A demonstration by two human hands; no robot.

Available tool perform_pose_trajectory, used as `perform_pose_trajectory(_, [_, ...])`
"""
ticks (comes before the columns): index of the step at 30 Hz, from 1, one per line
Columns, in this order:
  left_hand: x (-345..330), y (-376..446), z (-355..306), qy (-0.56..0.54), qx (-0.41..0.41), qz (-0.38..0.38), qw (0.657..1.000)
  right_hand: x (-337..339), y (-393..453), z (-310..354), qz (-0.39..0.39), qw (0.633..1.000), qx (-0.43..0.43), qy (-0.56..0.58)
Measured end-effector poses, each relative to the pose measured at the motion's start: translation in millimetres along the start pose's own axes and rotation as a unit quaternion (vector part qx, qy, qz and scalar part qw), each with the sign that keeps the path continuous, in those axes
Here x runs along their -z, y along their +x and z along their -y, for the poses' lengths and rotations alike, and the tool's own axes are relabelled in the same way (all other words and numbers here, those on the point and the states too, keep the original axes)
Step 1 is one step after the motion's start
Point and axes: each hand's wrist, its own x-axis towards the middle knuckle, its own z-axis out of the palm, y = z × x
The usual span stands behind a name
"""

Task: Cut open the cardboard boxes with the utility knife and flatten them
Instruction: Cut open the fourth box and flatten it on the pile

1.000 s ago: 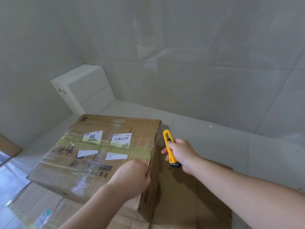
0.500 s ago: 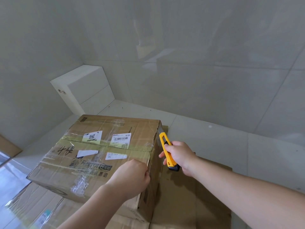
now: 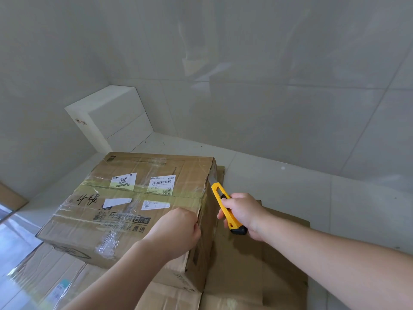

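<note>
Pale tiled floor carries flattened cardboard; on it, our left hand pins the taped box steady while our right hand grips the utility knife, blade at its side edge.

Cardboard box, centre-left of frame, top face: handwritten "4楼" at left; white label marked "WU"; barcode label w/ "855-855"; printed digit "8" in slogan. Remaining print illegible.
</note>
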Motion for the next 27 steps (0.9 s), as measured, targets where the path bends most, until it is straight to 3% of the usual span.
perform_pose_trajectory(13, [-2.1,1.9,-0.5,-0.016,-0.001,-0.006,1.000,5.8,-18.7,-15.1,0.030,0.998,0.004,-0.062])
perform_pose_trajectory(27, [1.9,5.0,-4.3,-0.009,0.007,-0.010,1.000,-2.5,-24.8,-13.3,0.031,0.998,-0.002,-0.051])
